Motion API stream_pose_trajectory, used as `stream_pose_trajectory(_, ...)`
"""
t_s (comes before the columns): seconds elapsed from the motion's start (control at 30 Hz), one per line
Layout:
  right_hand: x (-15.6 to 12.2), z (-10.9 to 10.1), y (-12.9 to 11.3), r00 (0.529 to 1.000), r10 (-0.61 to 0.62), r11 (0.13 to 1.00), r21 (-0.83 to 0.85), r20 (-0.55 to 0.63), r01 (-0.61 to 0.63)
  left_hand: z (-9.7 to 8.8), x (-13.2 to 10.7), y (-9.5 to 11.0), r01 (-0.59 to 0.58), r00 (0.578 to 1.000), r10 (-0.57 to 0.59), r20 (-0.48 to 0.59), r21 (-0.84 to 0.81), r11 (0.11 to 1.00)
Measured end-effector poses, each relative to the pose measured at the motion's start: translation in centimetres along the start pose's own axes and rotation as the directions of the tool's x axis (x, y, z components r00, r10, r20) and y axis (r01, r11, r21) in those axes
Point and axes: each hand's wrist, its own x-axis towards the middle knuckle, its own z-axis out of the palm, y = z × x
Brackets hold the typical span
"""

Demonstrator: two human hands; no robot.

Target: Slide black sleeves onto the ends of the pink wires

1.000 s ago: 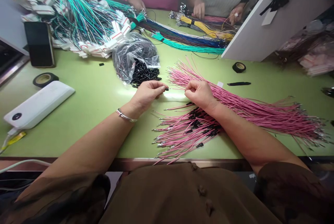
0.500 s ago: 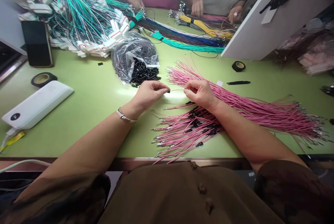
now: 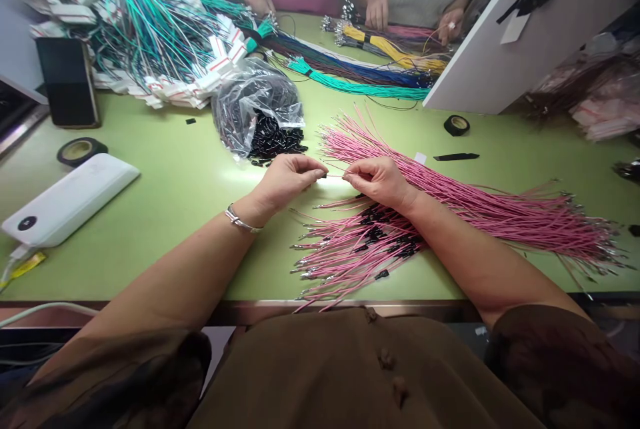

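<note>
My left hand (image 3: 295, 179) pinches a small black sleeve (image 3: 325, 176) between thumb and fingertips. A thin pink wire (image 3: 336, 176) runs from it to my right hand (image 3: 381, 181), whose fingers are closed on the wire. Whether the wire's tip sits inside the sleeve is too small to tell. Under and behind my right wrist stretches a thick bundle of pink wires (image 3: 450, 199) with metal ends. Nearer to me lies a second group of pink wires (image 3: 335, 249), several with black sleeves (image 3: 375, 236). Loose black sleeves (image 3: 275, 139) spill from a clear plastic bag (image 3: 240, 109) beyond my left hand.
A phone (image 3: 67, 82), a tape roll (image 3: 81, 150) and a white power bank (image 3: 73, 199) stand at left. Green wires with white connectors (image 3: 150, 29) pile behind. At right are another tape roll (image 3: 457, 124) and a leaning white board (image 3: 500, 56). Two people work opposite.
My right hand has shifted slightly left along the wire, toward my left hand. The stretch of wire between the hands looks shorter. My left hand has barely moved.
</note>
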Motion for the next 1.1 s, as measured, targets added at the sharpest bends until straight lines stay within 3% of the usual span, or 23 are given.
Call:
stream_pose_trajectory(0.13,-0.1,0.3,0.4,0.999,-0.044,0.997,-0.055,0.015,0.045,0.5,0.0,-0.2,0.007,1.0,-0.007,0.013,-0.002,1.0)
stream_pose_trajectory(0.27,0.0,0.5,0.6,0.992,-0.085,0.996,-0.03,0.096,0.088,1.6,-0.2,0.2,-0.017,0.994,0.017,0.111,-0.004,1.0)
stream_pose_trajectory(0.33,0.1,0.4,0.4,0.994,-0.048,0.998,0.037,0.101,0.044,2.2,-0.2,0.2,-0.026,0.994,0.028,0.102,-0.02,0.999)
stream_pose_trajectory(0.43,0.6,-0.4,-0.1,0.995,0.101,0.985,0.135,0.018,-0.102,3.0,-0.2,0.1,-0.044,0.998,0.044,0.038,0.001,0.999)
stream_pose_trajectory(0.53,1.0,-1.1,-0.5,0.983,0.185,0.973,0.143,-0.003,-0.182,3.5,-0.2,0.1,-0.021,1.0,0.021,0.016,0.014,1.0)
stream_pose_trajectory(0.67,0.8,-0.7,-0.8,0.983,0.103,0.994,0.007,0.153,-0.106,3.6,0.0,-0.1,0.11,0.994,-0.106,0.032,-0.141,0.984)
stream_pose_trajectory(0.8,0.4,0.2,-1.2,0.993,0.034,0.955,-0.297,0.111,0.0,3.1,0.2,-0.4,0.123,0.992,-0.116,0.042,-0.327,0.937)
stream_pose_trajectory(0.87,0.5,0.2,-1.5,0.992,0.015,0.918,-0.395,0.122,0.035,3.0,0.1,-0.6,0.106,0.994,-0.093,0.055,-0.339,0.935)
stream_pose_trajectory(1.0,0.9,-1.5,-1.6,0.975,0.096,0.895,-0.447,0.201,0.004,2.8,-0.2,-0.7,0.051,0.994,-0.04,0.103,-0.106,0.993)
stream_pose_trajectory(1.1,1.1,-4.0,-0.9,0.89,0.225,0.915,-0.401,0.396,-0.053,2.5,-0.6,-0.5,-0.038,0.994,0.02,0.112,0.16,0.986)
